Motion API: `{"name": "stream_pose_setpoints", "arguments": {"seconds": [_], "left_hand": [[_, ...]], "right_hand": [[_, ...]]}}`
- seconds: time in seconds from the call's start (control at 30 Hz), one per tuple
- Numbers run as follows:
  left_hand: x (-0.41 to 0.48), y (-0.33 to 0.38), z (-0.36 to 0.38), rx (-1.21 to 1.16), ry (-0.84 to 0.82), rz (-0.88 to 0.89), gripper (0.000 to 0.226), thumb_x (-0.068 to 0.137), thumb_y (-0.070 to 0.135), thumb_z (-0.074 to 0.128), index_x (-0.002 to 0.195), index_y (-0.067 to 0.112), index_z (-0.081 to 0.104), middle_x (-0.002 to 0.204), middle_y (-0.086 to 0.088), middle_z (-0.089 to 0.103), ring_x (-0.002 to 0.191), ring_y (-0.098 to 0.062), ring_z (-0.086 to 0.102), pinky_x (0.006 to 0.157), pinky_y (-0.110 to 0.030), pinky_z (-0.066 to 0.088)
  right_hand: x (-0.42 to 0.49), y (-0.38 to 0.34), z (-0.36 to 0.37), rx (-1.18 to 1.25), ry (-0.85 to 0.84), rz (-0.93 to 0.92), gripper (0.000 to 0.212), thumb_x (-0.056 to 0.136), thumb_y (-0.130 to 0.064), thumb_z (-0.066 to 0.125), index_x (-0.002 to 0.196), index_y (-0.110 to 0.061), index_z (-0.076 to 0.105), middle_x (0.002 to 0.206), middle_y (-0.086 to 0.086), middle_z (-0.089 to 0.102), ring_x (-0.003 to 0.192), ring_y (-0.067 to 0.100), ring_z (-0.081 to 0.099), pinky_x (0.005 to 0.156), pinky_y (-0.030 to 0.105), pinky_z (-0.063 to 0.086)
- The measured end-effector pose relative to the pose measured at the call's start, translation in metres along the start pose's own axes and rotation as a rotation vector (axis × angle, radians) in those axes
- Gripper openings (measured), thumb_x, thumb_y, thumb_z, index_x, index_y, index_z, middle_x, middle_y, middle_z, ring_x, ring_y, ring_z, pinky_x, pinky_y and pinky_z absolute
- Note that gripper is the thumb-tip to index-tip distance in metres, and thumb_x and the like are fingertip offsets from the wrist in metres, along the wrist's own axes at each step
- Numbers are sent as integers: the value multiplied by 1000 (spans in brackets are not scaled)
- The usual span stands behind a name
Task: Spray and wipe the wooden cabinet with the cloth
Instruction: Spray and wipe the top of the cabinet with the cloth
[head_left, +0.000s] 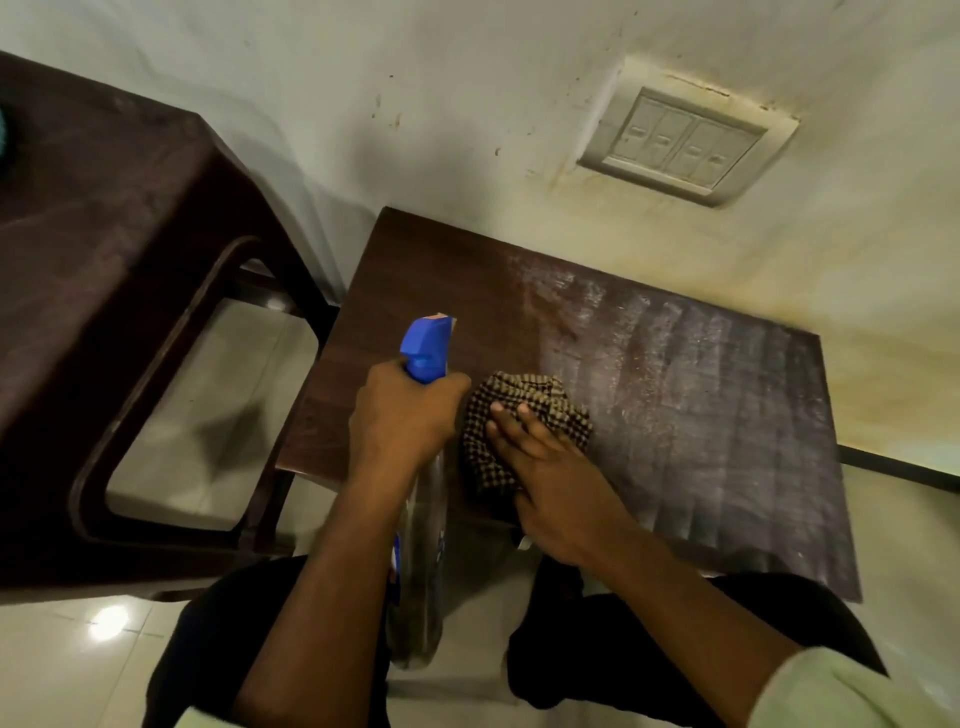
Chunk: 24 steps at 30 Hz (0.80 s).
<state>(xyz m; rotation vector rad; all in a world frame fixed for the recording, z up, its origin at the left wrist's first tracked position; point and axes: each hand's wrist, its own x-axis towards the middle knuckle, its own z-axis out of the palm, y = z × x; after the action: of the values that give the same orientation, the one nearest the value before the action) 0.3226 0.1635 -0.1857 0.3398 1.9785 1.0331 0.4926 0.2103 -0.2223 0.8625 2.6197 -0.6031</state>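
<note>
Pressing the soft cloth (519, 400) on the cabinet (701, 415) under my right hand (550, 467), fingers (511, 423) straight; my left hand (405, 415) wraps the bottle (426, 348) at its neck, likely light and slick.

Cloth (522, 410) on the cabinet (701, 415) near its front edge, right hand (553, 473) flat on the cloth, spray bottle (427, 349) in left hand (405, 415) just left of it, stool (104, 249) left of cabinet, switch panel (685, 137) on wall (467, 104) behind.

Four-rocker switch plate (685, 141) set in stained pale wall (467, 78). Dark brown plastic stool (104, 218) well left of plate, lower. Glossy tiled floor (67, 670) far below-left of plate, one light glare.
</note>
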Motion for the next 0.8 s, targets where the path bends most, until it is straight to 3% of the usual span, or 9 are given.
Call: {"name": "stream_pose_setpoints", "arguments": {"seconds": [0.23, 0.4, 0.57, 0.8], "left_hand": [[-6, 2, 11, 22, -52, 23, 14, 77, 31, 69, 85, 22, 61, 78, -7, 70, 75, -25, 69, 81, -49, 56], [-3, 6, 10, 4, -56, 17, 16, 78, 32, 69, 85, 20, 61, 75, -8, 69, 75, -26, 69, 82, -49, 56], [-2, 15, 9, -20, -102, 17, 15, 80, 30, 68, 85, 17, 62, 74, -8, 69, 76, -26, 70, 83, -48, 56], [-4, 23, 14, -49, -131, -8, 15, 81, 31, 68, 83, 17, 62, 77, -7, 69, 74, -22, 68, 83, -44, 56]], "right_hand": [[71, 26, -39, 17, 96, 133, 71, 91, -15, 45, 153, -24, 11, 161, -7, -2, 148, 17, -3, 121, 43, 10], [120, 46, -73, 15, 36, 187, 70, 93, -12, 43, 153, -19, 8, 161, -2, -5, 148, 22, -5, 121, 43, 7], [81, 35, -48, -12, 99, 151, 72, 93, -17, 47, 153, -23, 8, 161, -6, -5, 148, 18, -6, 121, 45, 10], [10, 23, -14, 39, 59, 47, 74, 89, -13, 45, 152, -27, 9, 160, -12, -2, 148, 12, -7, 121, 40, 3]]}}
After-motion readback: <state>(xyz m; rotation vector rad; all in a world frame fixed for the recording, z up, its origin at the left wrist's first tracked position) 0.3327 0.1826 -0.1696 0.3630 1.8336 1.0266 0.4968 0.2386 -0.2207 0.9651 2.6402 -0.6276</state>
